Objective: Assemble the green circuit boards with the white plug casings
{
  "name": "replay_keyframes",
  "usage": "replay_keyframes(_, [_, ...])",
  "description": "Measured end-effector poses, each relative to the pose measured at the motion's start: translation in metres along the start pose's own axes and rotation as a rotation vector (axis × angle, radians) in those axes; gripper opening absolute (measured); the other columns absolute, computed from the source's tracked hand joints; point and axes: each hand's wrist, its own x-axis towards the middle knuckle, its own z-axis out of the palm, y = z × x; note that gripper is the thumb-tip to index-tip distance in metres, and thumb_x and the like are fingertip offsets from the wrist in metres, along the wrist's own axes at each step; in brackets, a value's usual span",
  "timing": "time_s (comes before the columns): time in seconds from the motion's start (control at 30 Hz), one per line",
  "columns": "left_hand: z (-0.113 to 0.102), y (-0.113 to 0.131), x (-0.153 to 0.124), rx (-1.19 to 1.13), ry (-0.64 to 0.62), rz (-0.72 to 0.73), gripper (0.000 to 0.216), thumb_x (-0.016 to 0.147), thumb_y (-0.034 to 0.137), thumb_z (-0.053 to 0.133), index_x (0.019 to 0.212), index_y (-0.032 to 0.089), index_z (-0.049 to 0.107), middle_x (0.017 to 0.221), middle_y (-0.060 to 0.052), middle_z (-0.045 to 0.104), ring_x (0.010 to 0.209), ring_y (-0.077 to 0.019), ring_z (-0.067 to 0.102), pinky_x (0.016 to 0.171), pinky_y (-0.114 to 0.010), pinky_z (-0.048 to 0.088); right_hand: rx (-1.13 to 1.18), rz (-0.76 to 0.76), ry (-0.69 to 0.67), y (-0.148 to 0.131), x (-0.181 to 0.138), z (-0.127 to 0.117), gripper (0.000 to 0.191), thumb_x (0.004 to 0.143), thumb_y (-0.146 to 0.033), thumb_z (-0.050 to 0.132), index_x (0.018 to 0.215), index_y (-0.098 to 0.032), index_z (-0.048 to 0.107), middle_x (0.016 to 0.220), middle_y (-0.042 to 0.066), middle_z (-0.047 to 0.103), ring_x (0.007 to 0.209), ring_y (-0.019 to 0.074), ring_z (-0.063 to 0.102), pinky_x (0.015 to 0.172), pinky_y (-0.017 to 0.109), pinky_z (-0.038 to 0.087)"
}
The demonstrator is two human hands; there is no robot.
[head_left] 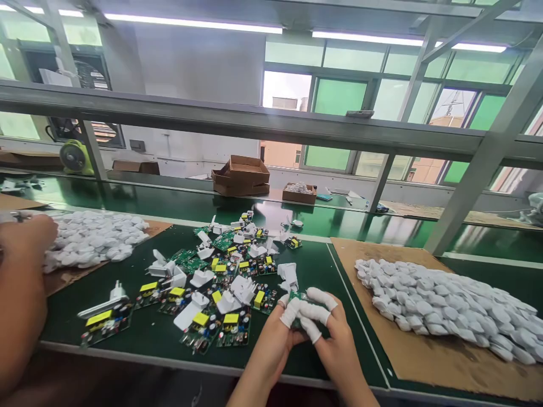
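Both my hands meet at the near edge of the green mat (139, 333). My left hand (274, 342) and my right hand (339, 345) are closed together around a small green circuit board (304, 296), which is mostly hidden by the fingers. Several fingertips wear white finger cots (311, 314). Just left of my hands lies a heap of circuit boards with yellow parts (231, 322), mixed with white plastic plug housings (241, 288).
A pile of white housings (441, 305) lies on brown cardboard (445, 362) at the right. Another white pile (93, 237) sits at the left, where another person's arm (21, 282) reaches in. Cardboard boxes (241, 175) stand beyond the green conveyor belt (169, 203).
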Motion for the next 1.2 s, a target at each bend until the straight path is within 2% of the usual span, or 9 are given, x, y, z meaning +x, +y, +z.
replay_keyframes(0.07, [0.002, 0.000, 0.000, 0.053, 0.023, 0.025, 0.030, 0.060, 0.032, 0.059, 0.084, 0.016, 0.051, 0.086, -0.004, 0.058, 0.072, -0.0128, 0.053, 0.060, -0.024, 0.043, 0.017, 0.051, -0.016, 0.004, 0.000, 0.000, 0.019, 0.070, -0.028, 0.049, 0.087, -0.031, 0.058, 0.113, 0.003, 0.041, 0.106, 0.0239, 0.033, 0.089, 0.041, 0.029])
replay_keyframes(0.17, [0.001, -0.002, 0.000, 0.130, 0.087, 0.045, 0.034, 0.059, 0.033, 0.059, 0.087, 0.016, 0.050, 0.086, -0.005, 0.057, 0.071, -0.0147, 0.054, 0.055, -0.023, 0.043, 0.176, 0.204, -0.058, 0.006, 0.001, 0.000, 0.032, 0.069, -0.032, 0.049, 0.101, -0.028, 0.050, 0.119, 0.004, 0.035, 0.110, 0.0237, 0.030, 0.092, 0.041, 0.026])
replay_keyframes(0.3, [-0.003, -0.008, 0.004, 0.255, 0.161, 0.085, 0.038, 0.062, 0.035, 0.055, 0.094, 0.016, 0.048, 0.085, -0.005, 0.058, 0.068, -0.0148, 0.054, 0.050, -0.022, 0.042, 0.444, 0.408, -0.194, 0.003, 0.005, -0.001, 0.048, 0.071, -0.039, 0.045, 0.115, -0.021, 0.035, 0.118, 0.007, 0.039, 0.108, 0.0214, 0.035, 0.091, 0.039, 0.028])
replay_keyframes(0.43, [-0.007, -0.012, 0.008, 0.299, 0.089, 0.161, 0.037, 0.062, 0.032, 0.057, 0.094, 0.016, 0.050, 0.090, -0.004, 0.058, 0.077, -0.0154, 0.052, 0.063, -0.022, 0.042, 0.488, 0.394, -0.345, -0.005, 0.008, -0.004, 0.048, 0.071, -0.037, 0.050, 0.114, -0.019, 0.038, 0.115, 0.006, 0.043, 0.106, 0.0187, 0.038, 0.093, 0.034, 0.025])
replay_keyframes(0.53, [-0.007, -0.012, 0.008, 0.320, 0.055, 0.167, 0.038, 0.063, 0.032, 0.056, 0.097, 0.016, 0.049, 0.090, -0.004, 0.058, 0.080, -0.0160, 0.052, 0.065, -0.023, 0.041, 0.502, 0.374, -0.344, -0.009, 0.009, -0.007, 0.051, 0.071, -0.038, 0.051, 0.115, -0.017, 0.037, 0.117, 0.007, 0.042, 0.108, 0.0183, 0.036, 0.093, 0.032, 0.025])
replay_keyframes(0.67, [-0.003, -0.010, 0.004, 0.290, 0.057, 0.073, 0.046, 0.063, 0.040, 0.053, 0.101, 0.015, 0.045, 0.086, -0.005, 0.058, 0.077, -0.0173, 0.053, 0.062, -0.026, 0.042, 0.564, 0.380, -0.326, -0.010, 0.011, -0.008, 0.051, 0.074, -0.048, 0.043, 0.114, -0.017, 0.039, 0.115, 0.007, 0.044, 0.109, 0.0190, 0.035, 0.091, 0.031, 0.028])
replay_keyframes(0.77, [-0.004, -0.011, 0.005, 0.315, 0.037, 0.119, 0.041, 0.064, 0.038, 0.053, 0.097, 0.015, 0.048, 0.088, -0.004, 0.058, 0.080, -0.0168, 0.051, 0.067, -0.026, 0.041, 0.610, 0.378, -0.311, -0.010, 0.012, -0.007, 0.049, 0.074, -0.051, 0.039, 0.110, -0.017, 0.043, 0.112, 0.006, 0.047, 0.105, 0.0186, 0.038, 0.090, 0.031, 0.029])
replay_keyframes(0.97, [-0.008, -0.013, 0.009, 0.334, 0.015, 0.173, 0.036, 0.067, 0.037, 0.051, 0.096, 0.015, 0.050, 0.096, -0.004, 0.055, 0.089, -0.0174, 0.047, 0.077, -0.026, 0.037, 0.672, 0.423, -0.291, -0.009, 0.013, -0.005, 0.044, 0.072, -0.044, 0.049, 0.108, -0.018, 0.046, 0.105, 0.005, 0.052, 0.097, 0.0173, 0.045, 0.086, 0.029, 0.033])
replay_keyframes(1.2, [-0.001, -0.002, -0.004, 0.435, -0.095, 0.077, 0.056, 0.058, 0.026, 0.062, 0.108, 0.015, 0.041, 0.100, -0.006, 0.054, 0.087, -0.0165, 0.048, 0.078, -0.027, 0.037, 0.752, 0.444, -0.270, -0.002, 0.012, -0.007, 0.038, 0.071, -0.038, 0.052, 0.104, -0.020, 0.049, 0.102, 0.003, 0.054, 0.095, 0.0162, 0.045, 0.086, 0.029, 0.032])
